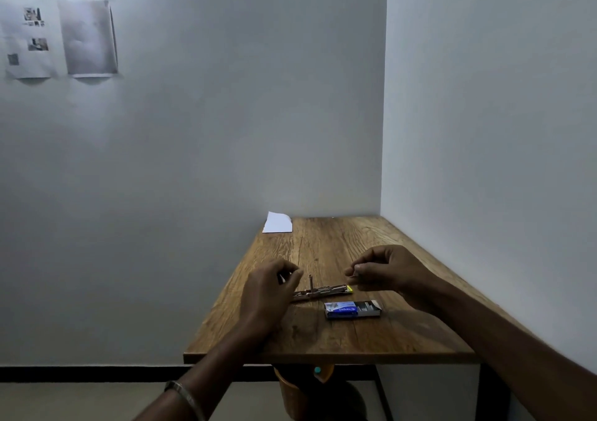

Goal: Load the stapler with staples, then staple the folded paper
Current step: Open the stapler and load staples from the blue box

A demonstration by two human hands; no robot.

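Note:
The stapler lies swung open on the wooden table, its metal staple channel exposed and its yellow end pointing right. My left hand hovers over the stapler's left end, fingers curled around a thin pale sliver that looks like a staple strip. My right hand hangs just above the yellow end, its fingertips pinched together; whether they hold anything is too small to tell. The blue staple box sits in front of the stapler with its tray slid out to the right. The folded white paper lies at the far left corner.
The table stands in a corner, with walls right behind it and along its right side. An orange container stands under the near edge. Printed sheets hang on the wall at upper left.

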